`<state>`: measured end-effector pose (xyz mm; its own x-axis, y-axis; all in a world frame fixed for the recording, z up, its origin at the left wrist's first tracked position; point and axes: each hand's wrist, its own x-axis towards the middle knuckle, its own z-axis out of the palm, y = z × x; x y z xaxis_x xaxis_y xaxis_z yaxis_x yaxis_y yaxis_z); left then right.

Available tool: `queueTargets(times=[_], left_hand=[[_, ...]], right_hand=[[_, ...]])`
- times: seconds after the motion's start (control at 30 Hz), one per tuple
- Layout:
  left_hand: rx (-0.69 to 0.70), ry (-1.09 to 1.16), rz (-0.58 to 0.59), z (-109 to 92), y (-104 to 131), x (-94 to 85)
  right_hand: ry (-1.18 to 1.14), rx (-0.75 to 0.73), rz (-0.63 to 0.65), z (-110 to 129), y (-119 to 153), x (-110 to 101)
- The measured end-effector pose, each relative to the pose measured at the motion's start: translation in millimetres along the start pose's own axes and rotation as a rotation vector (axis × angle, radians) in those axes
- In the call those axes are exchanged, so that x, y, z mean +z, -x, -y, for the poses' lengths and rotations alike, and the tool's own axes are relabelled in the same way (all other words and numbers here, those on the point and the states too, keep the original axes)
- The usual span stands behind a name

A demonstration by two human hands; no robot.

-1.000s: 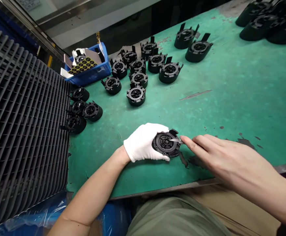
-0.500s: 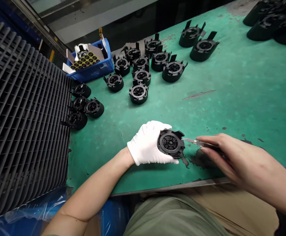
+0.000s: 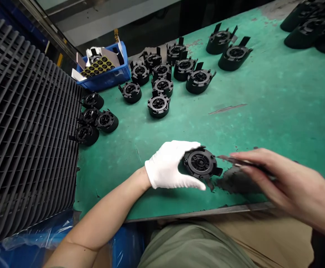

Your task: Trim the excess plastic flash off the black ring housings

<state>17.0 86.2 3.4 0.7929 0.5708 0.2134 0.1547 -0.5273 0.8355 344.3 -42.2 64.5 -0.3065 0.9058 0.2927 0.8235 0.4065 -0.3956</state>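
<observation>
Lower-centre, our half-open, white-gloved left hand point(image 3: 173, 165) cups a round black plastic part point(image 3: 200, 162), seemingly steadying it; our bare right hand point(image 3: 283, 178) pinches a slim knife point(image 3: 235, 161).

White-gloved left hand point(image 3: 168, 165) around round black part point(image 3: 200, 162), slim tool point(image 3: 239, 161) in right hand point(image 3: 287, 182), blue bin point(image 3: 110, 79) beyond.

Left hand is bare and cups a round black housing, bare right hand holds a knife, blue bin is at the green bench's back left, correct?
No: the head view shows a white glove on the left hand. The rest stands: that hand cups the round black housing, the bare right hand holds the knife, and the blue bin is at the green bench's back left.
</observation>
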Motion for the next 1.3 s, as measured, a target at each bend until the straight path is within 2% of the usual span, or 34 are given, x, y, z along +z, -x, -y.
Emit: queueTargets(times=[0.17,0.3,0.47,0.63,0.8,0.97,1.13,1.3], left_hand=[[0.069,-0.046,0.098,-2.3,2.3,-0.7],[0.061,-0.007,0.178,-2.9,3.9,-6.9],[0.025,0.021,0.218,4.3,-0.8,-2.0],[0.0,0.029,0.187,11.6,2.7,4.8],[-0.036,-0.007,0.163,10.6,4.7,3.4],[-0.038,0.013,0.224,7.2,0.3,-1.0],[-0.022,0.034,0.243,4.3,-3.8,-3.9],[-0.034,0.018,0.258,2.7,-5.2,-4.3]], right_hand=[[0.076,-0.195,0.066,-19.1,-17.6,-12.9],[0.162,-0.336,0.096,-10.8,-16.0,-3.8],[0.251,-0.321,0.068,4.6,-3.3,5.1],[0.25,-0.308,0.088,4.0,-1.4,1.3],[0.192,-0.223,0.12,5.7,2.0,1.9],[0.188,-0.261,0.075,11.5,-3.7,9.0],[0.181,-0.301,0.088,2.2,-4.6,12.6],[0.17,-0.302,0.158,-11.2,1.9,17.1]])
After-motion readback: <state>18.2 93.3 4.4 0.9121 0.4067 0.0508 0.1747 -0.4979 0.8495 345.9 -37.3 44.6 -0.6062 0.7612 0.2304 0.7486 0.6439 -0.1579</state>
